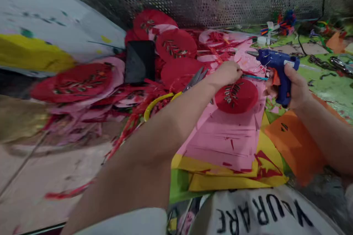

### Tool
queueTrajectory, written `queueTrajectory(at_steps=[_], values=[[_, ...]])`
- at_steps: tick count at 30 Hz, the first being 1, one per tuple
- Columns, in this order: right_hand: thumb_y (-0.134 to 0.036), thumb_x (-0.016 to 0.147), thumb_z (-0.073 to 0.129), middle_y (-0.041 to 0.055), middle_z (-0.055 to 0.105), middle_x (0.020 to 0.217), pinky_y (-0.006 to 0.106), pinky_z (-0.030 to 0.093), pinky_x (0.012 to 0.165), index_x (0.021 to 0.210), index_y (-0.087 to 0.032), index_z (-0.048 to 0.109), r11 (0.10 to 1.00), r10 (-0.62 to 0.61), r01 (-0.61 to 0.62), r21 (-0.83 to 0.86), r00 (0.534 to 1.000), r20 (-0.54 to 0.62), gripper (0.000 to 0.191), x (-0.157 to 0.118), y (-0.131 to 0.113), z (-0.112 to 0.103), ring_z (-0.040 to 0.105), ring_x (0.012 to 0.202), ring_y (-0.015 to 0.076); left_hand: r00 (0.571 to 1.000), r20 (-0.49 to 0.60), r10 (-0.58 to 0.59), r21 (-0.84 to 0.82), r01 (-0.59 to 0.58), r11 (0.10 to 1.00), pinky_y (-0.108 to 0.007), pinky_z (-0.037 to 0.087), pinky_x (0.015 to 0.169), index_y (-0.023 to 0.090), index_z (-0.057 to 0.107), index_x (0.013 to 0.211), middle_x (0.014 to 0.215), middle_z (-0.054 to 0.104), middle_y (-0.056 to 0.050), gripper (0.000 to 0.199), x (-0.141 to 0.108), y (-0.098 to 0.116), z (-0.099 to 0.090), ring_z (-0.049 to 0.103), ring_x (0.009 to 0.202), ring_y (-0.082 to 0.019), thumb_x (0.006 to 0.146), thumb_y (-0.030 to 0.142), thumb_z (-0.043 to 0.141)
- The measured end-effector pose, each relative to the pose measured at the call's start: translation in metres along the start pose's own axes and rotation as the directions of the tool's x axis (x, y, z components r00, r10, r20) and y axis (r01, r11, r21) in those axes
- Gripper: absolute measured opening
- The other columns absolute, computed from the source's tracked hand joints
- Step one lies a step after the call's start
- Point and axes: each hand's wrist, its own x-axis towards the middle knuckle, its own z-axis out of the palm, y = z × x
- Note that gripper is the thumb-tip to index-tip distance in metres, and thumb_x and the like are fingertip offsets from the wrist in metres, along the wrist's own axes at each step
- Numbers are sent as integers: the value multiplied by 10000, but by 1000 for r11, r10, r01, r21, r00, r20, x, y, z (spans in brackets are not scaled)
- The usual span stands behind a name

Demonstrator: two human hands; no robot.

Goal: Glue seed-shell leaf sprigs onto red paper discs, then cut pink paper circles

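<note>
Glue gun [275, 60], blue, grasped by its handle in the right hand [299, 90].
Left hand [228, 71]: fingers drawn together (whether the thin teal stick [256, 77] is pinched there cannot be told); red disc [246, 98] laid just below that grip, on pink sheets [220, 136]; scissors [194, 80] placed to its left.

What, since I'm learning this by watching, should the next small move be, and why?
Perhaps tilt the nozzle of the blue glue gun toward the red disc: the right hand holds the gun, its nozzle points sideways rather than at the disc, and the left hand is close to the disc's upper edge.
</note>
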Motion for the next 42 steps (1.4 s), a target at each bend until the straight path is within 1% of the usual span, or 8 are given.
queueTrajectory(at_steps=[3, 6, 11, 17, 23, 34, 39, 42], values=[[-537, 724, 675, -22, 662, 571, 424, 601, 741, 727, -196, 628, 1000, 24, -24, 7, 1000, 9, 345, -1, 2, 0, 539, 372, 102, 1000, 25, 1, -73, 1, 997, -253, 427, 747, 57, 714, 1049, 970, 710, -133, 324, -5, -4, 3, 620, 843, -179, 889, 189, 465], [-533, 838, 553, -12, 664, 591, 435, 583, 801, 732, -198, 611, 994, 78, -79, 72, 997, 18, 356, 0, 6, 1, 560, 407, 100, 1000, 13, -11, -158, 13, 987, -245, 430, 729, 81, 724, 1014, 930, 715, -110, 276, -4, -7, 7, 619, 805, -164, 854, 171, 517], [-509, 882, 508, 3, 650, 576, 407, 576, 811, 759, -194, 601, 975, 145, -133, 179, 988, -52, 350, 7, 19, -1, 689, 630, 168, 995, -89, -48, -181, 32, 983, -274, 436, 809, 91, 724, 1034, 995, 714, -120, 272, 12, -8, 14, 622, 913, -195, 844, 190, 557], [-509, 878, 508, 27, 672, 636, 413, 577, 812, 781, -204, 583, 975, 121, -105, 195, 990, -73, 329, 10, 24, -2, 715, 880, 222, 996, -61, -61, -196, 49, 979, -263, 437, 755, 132, 731, 987, 906, 698, -70, 242, 23, -7, 20, 611, 838, -179, 788, 238, 642], [-478, 903, 466, 39, 669, 628, 409, 586, 792, 760, -192, 587, 966, 157, -126, 225, 980, -126, 342, 8, 21, 3, 717, 868, 227, 998, -14, -61, -223, 57, 973, -235, 427, 692, 143, 732, 923, 819, 678, -36, 185, 23, -7, 22, 587, 744, -138, 783, 184, 618], [-461, 899, 460, 33, 663, 620, 427, 578, 808, 739, -194, 606, 966, 165, -129, 224, 975, -150, 344, 9, 21, 3, 719, 802, 216, 996, 70, -53, -107, 60, 992, -257, 413, 714, 140, 737, 940, 857, 681, -60, 220, 25, 2, 12, 583, 806, -172, 790, 180, 580], [-452, 891, 472, 26, 660, 620, 425, 576, 817, 726, -202, 611, 964, 177, -138, 229, 972, -158, 330, 8, 20, 4, 717, 792, 210, 998, -14, -63, -186, 59, 981, -257, 385, 682, 119, 720, 866, 749, 618, -40, 163, 25, -9, 15, 526, 715, -145, 805, 210, 599], [-446, 899, 461, 14, 648, 605, 420, 572, 836, 731, -205, 619, 963, 182, -141, 230, 969, -166, 333, 9, 20, 4, 716, 795, 203, 993, -72, -92, -307, 66, 949, -242, 375, 646, 125, 698, 806, 659, 557, 2, 128, 16, -22, 17, 463, 629, -112, 807, 213, 604]])
